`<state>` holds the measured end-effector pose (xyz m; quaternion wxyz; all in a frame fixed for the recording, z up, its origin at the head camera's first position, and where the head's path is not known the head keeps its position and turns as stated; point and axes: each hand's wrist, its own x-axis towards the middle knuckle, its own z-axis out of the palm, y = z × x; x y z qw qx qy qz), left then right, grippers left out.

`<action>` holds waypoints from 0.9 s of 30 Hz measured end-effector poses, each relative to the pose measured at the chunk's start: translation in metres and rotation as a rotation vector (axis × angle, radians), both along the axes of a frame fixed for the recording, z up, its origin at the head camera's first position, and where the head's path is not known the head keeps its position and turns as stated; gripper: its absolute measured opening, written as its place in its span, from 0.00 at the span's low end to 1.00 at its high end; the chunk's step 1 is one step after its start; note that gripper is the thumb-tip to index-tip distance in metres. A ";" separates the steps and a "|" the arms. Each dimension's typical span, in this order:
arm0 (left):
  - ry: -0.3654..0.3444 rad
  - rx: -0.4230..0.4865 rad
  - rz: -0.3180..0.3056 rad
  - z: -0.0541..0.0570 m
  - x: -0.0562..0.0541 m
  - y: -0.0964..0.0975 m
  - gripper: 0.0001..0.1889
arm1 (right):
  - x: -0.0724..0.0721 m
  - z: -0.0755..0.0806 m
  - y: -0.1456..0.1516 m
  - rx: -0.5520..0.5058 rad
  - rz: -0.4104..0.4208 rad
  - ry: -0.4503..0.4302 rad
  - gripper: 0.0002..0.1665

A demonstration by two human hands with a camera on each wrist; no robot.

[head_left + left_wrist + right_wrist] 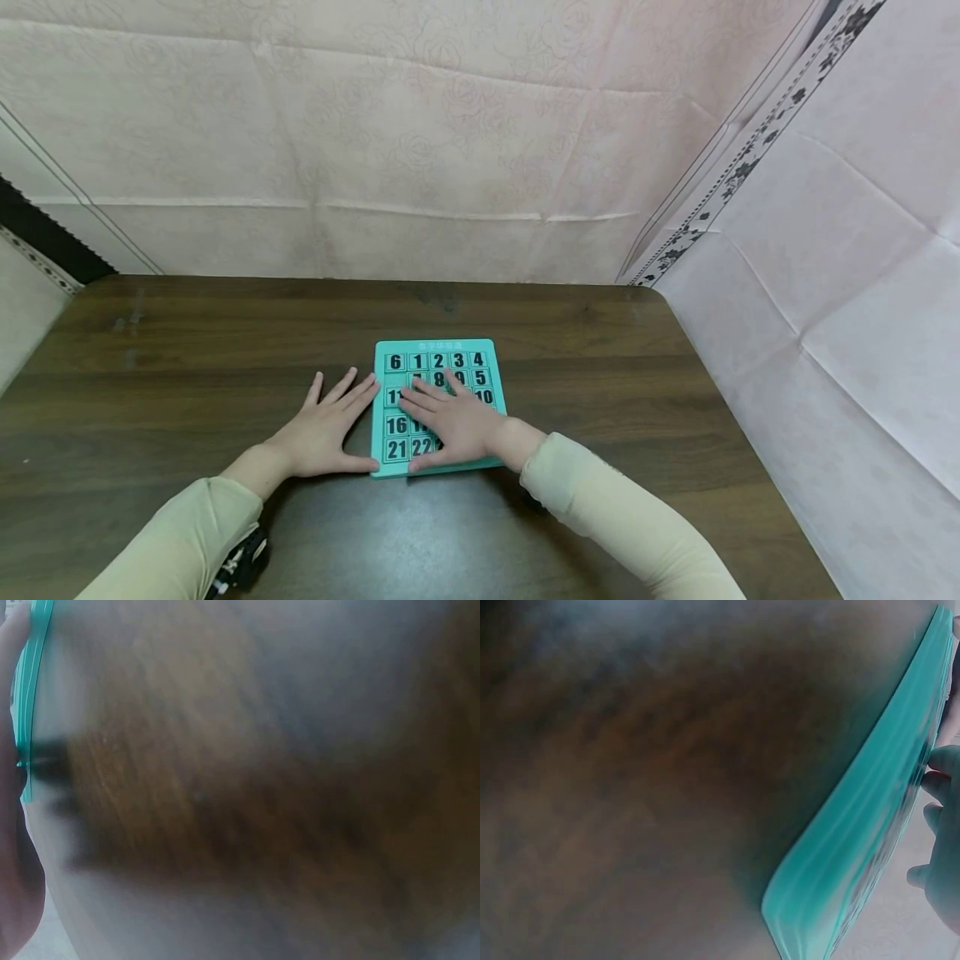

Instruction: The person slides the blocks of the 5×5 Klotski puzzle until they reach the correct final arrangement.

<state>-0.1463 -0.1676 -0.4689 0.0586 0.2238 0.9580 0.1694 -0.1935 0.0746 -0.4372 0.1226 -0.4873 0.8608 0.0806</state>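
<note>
A creased pale covering (420,150) stands behind the wooden counter (600,367). At the counter's middle lies a teal number board (407,437), flat, its long axis running away from the person. The right hand (465,427) is the nearer, lying over the board's lower middle, its fingers spread and pointing leftward across the tiles. The left hand (322,432) sits just left of the board, its fingers spread too, thumb and forefinger tips at the left edge. Tile 6 (395,362) occupies the far-left corner.
</note>
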 end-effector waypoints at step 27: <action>-0.007 0.007 -0.005 0.003 0.001 0.000 0.57 | 0.008 -0.001 0.005 -0.033 0.033 -0.009 0.55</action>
